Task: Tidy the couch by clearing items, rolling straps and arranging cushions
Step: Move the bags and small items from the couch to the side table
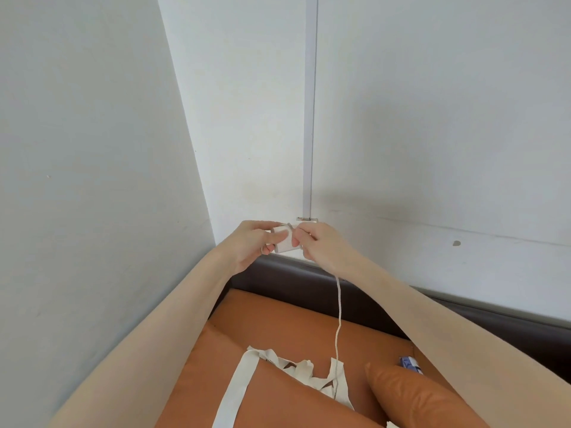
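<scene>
I hold a small white roll of strap point(285, 240) up in front of the wall corner. My left hand point(251, 245) grips the roll from the left, fingers curled round it. My right hand point(318, 244) pinches its right side, and the loose strap tail point(339, 319) hangs from this hand down to the couch. Below, a cream tote bag point(312, 376) with long handles lies on the orange couch seat point(278, 316). An orange cushion point(414, 396) sits at the lower right, another orange cushion point(213, 381) under the bag at lower left.
White walls meet in a corner right behind my hands; a grey vertical strip point(310, 118) runs down the wall to a small metal fitting point(307, 219). The couch's dark brown back point(309, 279) runs along the wall. A small blue-and-white item point(409, 364) lies beside the right cushion.
</scene>
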